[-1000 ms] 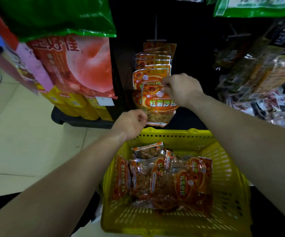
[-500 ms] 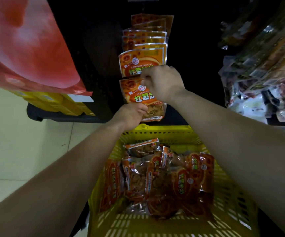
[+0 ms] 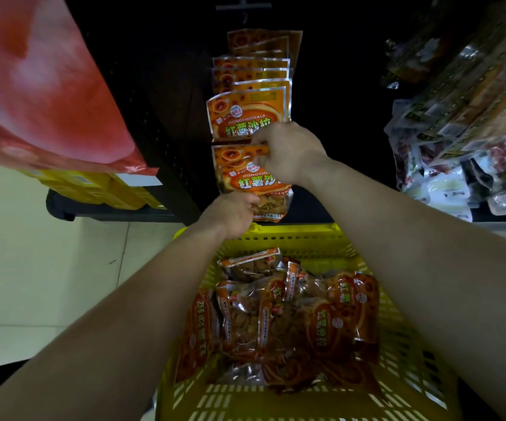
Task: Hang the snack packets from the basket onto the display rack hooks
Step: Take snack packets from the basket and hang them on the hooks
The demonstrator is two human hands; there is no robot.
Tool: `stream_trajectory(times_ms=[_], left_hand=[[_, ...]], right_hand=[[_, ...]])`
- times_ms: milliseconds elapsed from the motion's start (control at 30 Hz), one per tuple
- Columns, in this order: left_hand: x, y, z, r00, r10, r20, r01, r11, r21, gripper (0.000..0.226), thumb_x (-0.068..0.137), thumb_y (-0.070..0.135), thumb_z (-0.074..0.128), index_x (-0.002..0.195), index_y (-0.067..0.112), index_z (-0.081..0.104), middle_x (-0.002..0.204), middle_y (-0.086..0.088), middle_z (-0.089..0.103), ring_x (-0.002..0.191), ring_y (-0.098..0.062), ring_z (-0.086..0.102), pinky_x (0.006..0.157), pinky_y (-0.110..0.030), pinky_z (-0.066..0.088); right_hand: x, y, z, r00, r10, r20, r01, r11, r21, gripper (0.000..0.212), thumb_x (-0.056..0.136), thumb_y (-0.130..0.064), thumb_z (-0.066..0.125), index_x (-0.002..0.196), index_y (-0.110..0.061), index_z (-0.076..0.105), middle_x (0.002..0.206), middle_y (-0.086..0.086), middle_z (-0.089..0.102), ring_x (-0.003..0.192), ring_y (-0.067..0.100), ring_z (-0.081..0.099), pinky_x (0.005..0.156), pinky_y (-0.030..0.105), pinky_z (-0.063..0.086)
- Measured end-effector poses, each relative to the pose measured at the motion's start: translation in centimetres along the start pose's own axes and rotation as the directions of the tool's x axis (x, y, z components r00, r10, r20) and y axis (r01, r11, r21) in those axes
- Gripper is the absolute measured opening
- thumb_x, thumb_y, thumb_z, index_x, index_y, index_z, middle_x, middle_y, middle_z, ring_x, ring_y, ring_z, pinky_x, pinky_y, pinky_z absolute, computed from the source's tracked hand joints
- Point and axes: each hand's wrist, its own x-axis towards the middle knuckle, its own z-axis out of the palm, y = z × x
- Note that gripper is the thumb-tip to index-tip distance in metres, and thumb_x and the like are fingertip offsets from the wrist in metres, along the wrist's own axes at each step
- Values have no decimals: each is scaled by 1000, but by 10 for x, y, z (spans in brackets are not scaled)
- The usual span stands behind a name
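One glossy packet (image 3: 250,184) (flat, foil-edged) hangs between left hand (image 3: 231,214) and right hand (image 3: 289,153).

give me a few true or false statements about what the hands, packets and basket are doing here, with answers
1. The right hand pinches the top of an orange packet. True.
2. The left hand reaches into the yellow basket. False: it holds that packet's lower edge, above the basket.
3. The basket is empty. False: many loose packets lie in it.
4. More hanging packets sit in a row above the held one. True.
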Motion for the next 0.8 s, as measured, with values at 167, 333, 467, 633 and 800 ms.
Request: stream_trajectory(times_ms=[167, 333, 467, 633, 800], left_hand=[[-9, 5, -9, 998, 30, -63, -29, 999, 16, 36, 100, 24, 50, 135, 26, 60, 135, 0, 63, 116, -20, 61, 101, -36, 50], [-14, 8, -10, 993, 40, -107, -34, 998, 51, 36, 103, 27, 45, 137, 28, 58, 135, -4, 59, 104, -19, 60, 90, -33, 53], [-24, 13, -12, 995, 29, -96, -27, 999, 23, 39, 103, 26, 46, 141, 29, 54, 133, -2, 58, 102, -18, 61, 88, -32, 54], [-41, 13, -14, 994, 55, -90, -49, 997, 64, 40, 100, 27, 52, 140, 28, 55, 136, -2, 62, 120, -23, 60, 105, -40, 48], [-62, 10, -14, 987, 99, -127, -76, 982, 172, 43, 99, 33, 52, 142, 32, 52, 139, -1, 60, 119, -25, 60, 103, -42, 50]], right_hand=[[-9, -2, 3, 997, 14, -75, -19, 998, -65, 50, 83, -33, 72, 130, -32, 56, 126, 3, 64, 113, 27, 61, 93, 42, 49], [-15, 3, -2, 987, 8, -161, -31, 990, -141, 70, 72, -46, 78, 134, -31, 50, 133, 2, 56, 126, 28, 46, 104, 47, 36], [-28, 7, -14, 980, 24, -198, -53, 989, -142, 83, 70, -53, 80, 141, -28, 43, 140, 4, 49, 131, 28, 41, 107, 47, 33], [-54, 22, -29, 980, 77, -182, -96, 990, -100, 76, 79, -52, 74, 142, -25, 42, 139, 6, 48, 130, 29, 41, 106, 47, 36], [-86, 51, -28, 984, 130, -122, -142, 986, -88, 63, 88, -48, 63, 141, -22, 44, 136, 10, 49, 127, 35, 43, 103, 48, 40]])
